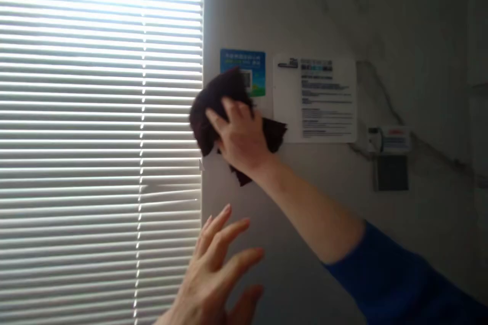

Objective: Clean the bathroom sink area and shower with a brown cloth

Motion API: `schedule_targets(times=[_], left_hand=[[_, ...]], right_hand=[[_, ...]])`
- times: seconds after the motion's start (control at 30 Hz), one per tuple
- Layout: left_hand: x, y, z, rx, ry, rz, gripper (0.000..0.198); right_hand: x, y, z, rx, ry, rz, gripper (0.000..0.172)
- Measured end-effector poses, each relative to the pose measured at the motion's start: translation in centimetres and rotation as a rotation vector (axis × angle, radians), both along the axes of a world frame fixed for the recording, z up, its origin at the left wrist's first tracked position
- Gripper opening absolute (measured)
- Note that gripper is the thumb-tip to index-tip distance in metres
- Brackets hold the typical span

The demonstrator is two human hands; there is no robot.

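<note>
Right hand (242, 134), arm stretched up, is pressing a bunched dark cloth (213, 106) against the wall (305, 5) beside the blinds (95, 137), while the left hand (217, 269) is hovering open-fingered below.

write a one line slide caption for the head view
Right hand presses a dark cloth to the wall beside the window blinds; left hand hovers open below.
</note>
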State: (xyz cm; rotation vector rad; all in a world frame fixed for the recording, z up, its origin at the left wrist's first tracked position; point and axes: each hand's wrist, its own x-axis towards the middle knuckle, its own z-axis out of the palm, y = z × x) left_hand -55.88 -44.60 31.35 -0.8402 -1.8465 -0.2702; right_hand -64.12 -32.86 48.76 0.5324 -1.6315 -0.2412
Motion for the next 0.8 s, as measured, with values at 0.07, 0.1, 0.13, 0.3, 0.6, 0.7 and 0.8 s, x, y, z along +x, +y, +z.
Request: schedule_targets(times=[0.07,0.1,0.13,0.3,0.6,0.7,0.8], left_hand=[[-2.7,1.6,-0.9,-0.033,0.061,0.027,0.037],[-4.2,2.3,-1.4,-0.032,0.101,0.065,0.041],[-5.5,2.8,-2.0,-0.046,0.138,0.106,0.045],[-8.7,2.7,-3.6,-0.103,0.235,0.291,0.052],[-8.0,2.5,-4.7,-0.009,0.152,0.332,0.054],[-8.1,2.4,-4.7,-0.024,0.149,0.318,0.052],[-8.4,1.9,-4.6,-0.073,0.187,0.318,0.056]], right_hand=[[-0.1,-1.5,0.7,0.147,0.043,0.004,0.044],[-0.3,-1.8,1.6,0.187,0.067,-0.005,0.043],[-0.5,-1.6,2.9,0.194,0.085,-0.018,0.043],[-1.6,3.9,10.8,-0.118,0.085,-0.028,0.042],[-2.4,5.8,8.0,-0.086,0.14,0.078,0.039],[-1.1,3.8,3.1,0.045,0.122,0.02,0.042],[0.5,3.4,0.1,0.295,0.12,-0.031,0.038]])
